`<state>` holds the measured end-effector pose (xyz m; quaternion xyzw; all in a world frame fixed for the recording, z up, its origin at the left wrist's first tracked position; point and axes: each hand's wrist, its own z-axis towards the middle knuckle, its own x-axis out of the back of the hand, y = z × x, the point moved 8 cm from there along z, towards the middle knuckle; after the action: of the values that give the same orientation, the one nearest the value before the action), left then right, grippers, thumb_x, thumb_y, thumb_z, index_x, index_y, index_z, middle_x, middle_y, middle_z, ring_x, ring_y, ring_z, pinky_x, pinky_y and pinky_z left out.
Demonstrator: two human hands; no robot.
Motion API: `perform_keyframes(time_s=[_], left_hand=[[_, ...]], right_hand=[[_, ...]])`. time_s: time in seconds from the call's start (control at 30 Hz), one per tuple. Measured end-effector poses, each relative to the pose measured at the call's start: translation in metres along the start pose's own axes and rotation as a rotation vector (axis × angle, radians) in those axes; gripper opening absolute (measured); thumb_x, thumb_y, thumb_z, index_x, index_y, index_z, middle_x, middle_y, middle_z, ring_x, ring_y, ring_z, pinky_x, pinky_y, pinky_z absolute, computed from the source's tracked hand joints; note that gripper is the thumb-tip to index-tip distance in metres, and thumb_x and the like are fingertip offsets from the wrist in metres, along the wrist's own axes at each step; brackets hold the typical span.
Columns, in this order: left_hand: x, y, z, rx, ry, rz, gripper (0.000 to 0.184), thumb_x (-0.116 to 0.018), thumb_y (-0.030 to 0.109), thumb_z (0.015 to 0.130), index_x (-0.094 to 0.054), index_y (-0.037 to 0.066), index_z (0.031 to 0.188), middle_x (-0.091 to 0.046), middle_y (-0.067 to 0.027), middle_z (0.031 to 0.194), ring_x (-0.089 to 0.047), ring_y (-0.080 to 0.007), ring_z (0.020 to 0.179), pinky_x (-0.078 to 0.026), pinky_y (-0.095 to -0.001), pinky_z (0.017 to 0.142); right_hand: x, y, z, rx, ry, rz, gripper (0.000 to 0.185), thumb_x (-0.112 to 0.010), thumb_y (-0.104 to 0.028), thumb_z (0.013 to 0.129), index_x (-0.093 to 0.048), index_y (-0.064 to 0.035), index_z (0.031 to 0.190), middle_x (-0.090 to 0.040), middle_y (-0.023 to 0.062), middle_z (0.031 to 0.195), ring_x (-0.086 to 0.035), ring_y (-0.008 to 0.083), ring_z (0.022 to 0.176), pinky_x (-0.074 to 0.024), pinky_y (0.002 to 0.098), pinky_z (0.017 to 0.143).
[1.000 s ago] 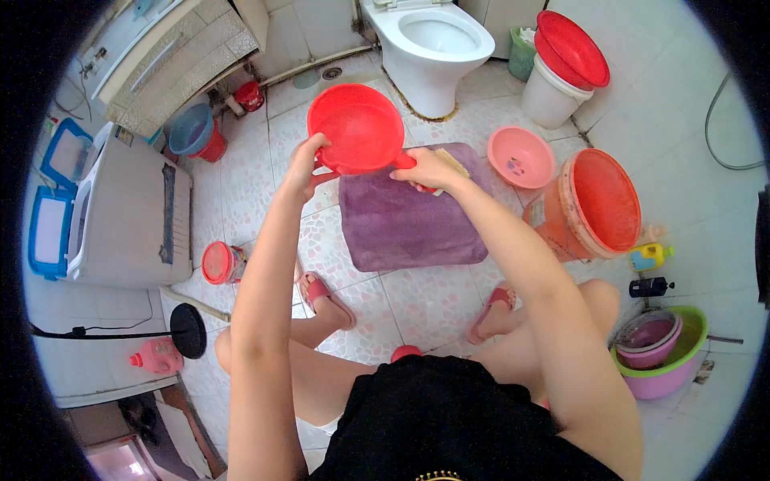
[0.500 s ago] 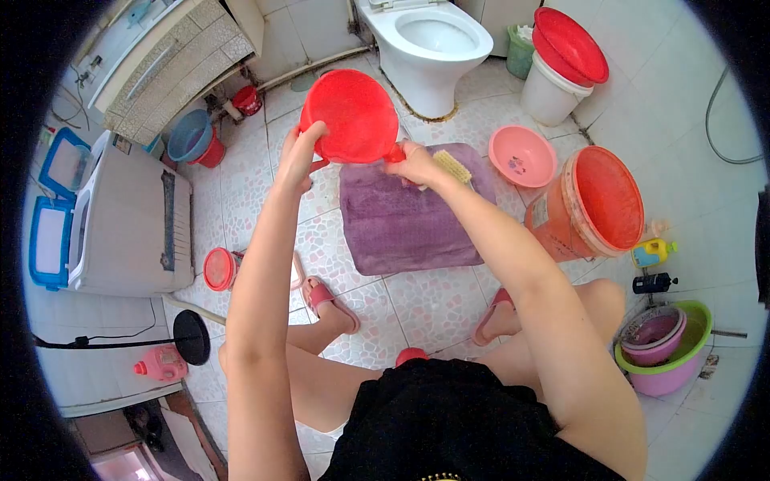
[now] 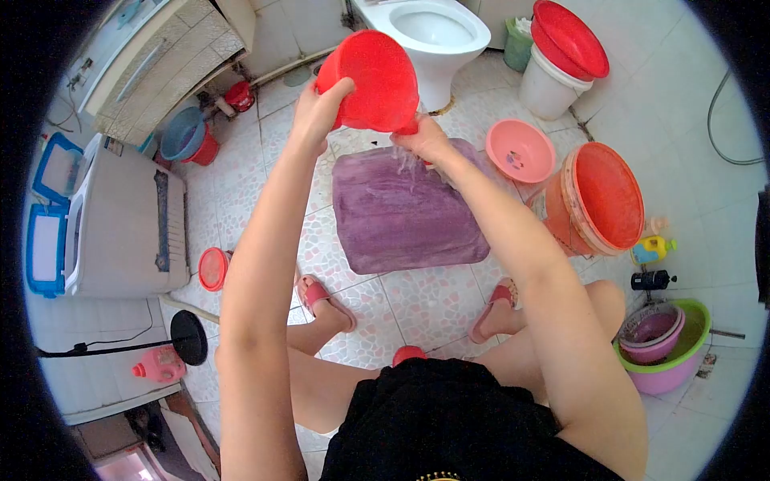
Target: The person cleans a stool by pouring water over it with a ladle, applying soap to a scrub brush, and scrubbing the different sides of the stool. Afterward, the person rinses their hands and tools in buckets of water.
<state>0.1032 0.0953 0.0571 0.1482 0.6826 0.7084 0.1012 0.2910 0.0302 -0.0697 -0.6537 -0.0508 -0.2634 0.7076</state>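
Observation:
My left hand (image 3: 319, 112) grips the left side of a red plastic water scoop (image 3: 377, 84), thumb over its rim. The scoop is tilted above a purple mat (image 3: 409, 212) lying on the tiled floor. At the scoop's lower right, my right hand (image 3: 425, 141) is closed around what looks like its handle. Water (image 3: 411, 168) streams down by my right fingers onto the mat, whose surface looks wet in places. A small orange-red bit shows under my right hand; what it belongs to is hidden.
A pink basin (image 3: 521, 151) and a large orange bucket (image 3: 561, 210) stand right of the mat. The toilet (image 3: 437, 32) is ahead, a washing machine (image 3: 132, 220) at left. Stacked basins (image 3: 662, 377) sit at lower right. My slippered feet flank the mat's near side.
The scoop and both hands have moved up and slightly right, and the scoop is tipped further. Water now falls onto the mat. The bristle brush seen by my right wrist is out of sight.

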Motion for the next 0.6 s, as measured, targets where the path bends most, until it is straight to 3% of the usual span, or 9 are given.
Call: perform_keyframes(time_s=[0.07, 0.17, 0.27, 0.37, 0.47, 0.6], left_hand=[[-0.011, 0.010, 0.006, -0.028, -0.025, 0.038, 0.059, -0.072, 0.027, 0.075, -0.058, -0.004, 0.123, -0.065, -0.0136, 0.113, -0.063, -0.0204, 0.099, -0.050, -0.0348, 0.085], [-0.027, 0.011, 0.020, -0.043, -0.075, 0.116, 0.057, -0.071, 0.032, 0.079, -0.054, 0.006, 0.127, -0.063, -0.0054, 0.111, -0.060, -0.0175, 0.100, -0.048, -0.0379, 0.083], [-0.038, 0.014, 0.025, -0.091, -0.026, 0.058, 0.065, -0.076, 0.029, 0.070, -0.059, -0.005, 0.122, -0.066, -0.0166, 0.112, -0.065, -0.0233, 0.100, -0.052, -0.0358, 0.088], [-0.049, 0.015, 0.028, -0.203, -0.044, 0.143, 0.069, -0.077, 0.030, 0.068, -0.058, -0.005, 0.125, -0.065, -0.0184, 0.115, -0.065, -0.0249, 0.102, -0.052, -0.0373, 0.091], [-0.059, 0.024, 0.006, -0.231, -0.112, 0.209, 0.071, -0.076, 0.018, 0.078, -0.045, -0.001, 0.139, -0.063, -0.0137, 0.119, -0.064, -0.0214, 0.103, -0.052, -0.0340, 0.089], [-0.054, 0.001, 0.007, -0.280, -0.069, 0.217, 0.077, -0.078, 0.017, 0.075, -0.043, -0.001, 0.141, -0.060, -0.0146, 0.123, -0.063, -0.0229, 0.106, -0.051, -0.0342, 0.091]], right_hand=[[0.008, 0.010, 0.010, -0.009, 0.053, 0.012, 0.039, -0.076, -0.024, 0.075, -0.068, -0.0025, 0.107, -0.073, 0.0152, 0.094, -0.069, 0.0275, 0.089, -0.0522, 0.0385, 0.083], [0.023, 0.012, 0.014, 0.004, 0.071, 0.046, 0.028, -0.076, -0.020, 0.083, -0.066, -0.0028, 0.103, -0.065, 0.0032, 0.079, -0.059, 0.0114, 0.067, -0.0477, 0.0292, 0.061], [0.037, -0.005, -0.002, -0.154, -0.017, 0.031, 0.029, -0.077, -0.022, 0.084, -0.066, -0.0027, 0.102, -0.064, 0.0006, 0.078, -0.057, 0.0097, 0.067, -0.0468, 0.0287, 0.060], [0.042, -0.003, -0.005, -0.119, -0.078, 0.065, 0.028, -0.078, -0.023, 0.084, -0.066, -0.0035, 0.100, -0.063, -0.0013, 0.076, -0.057, 0.0084, 0.066, -0.0457, 0.0278, 0.059], [0.046, 0.004, -0.011, -0.112, -0.068, 0.084, 0.031, -0.076, -0.016, 0.083, -0.067, -0.0014, 0.108, -0.070, 0.0048, 0.091, -0.064, 0.0151, 0.080, -0.0516, 0.0343, 0.075], [0.046, -0.004, -0.024, -0.034, -0.107, 0.077, 0.031, -0.075, -0.015, 0.082, -0.067, -0.0026, 0.110, -0.071, 0.0047, 0.096, -0.064, 0.0146, 0.085, -0.0507, 0.0335, 0.079]])
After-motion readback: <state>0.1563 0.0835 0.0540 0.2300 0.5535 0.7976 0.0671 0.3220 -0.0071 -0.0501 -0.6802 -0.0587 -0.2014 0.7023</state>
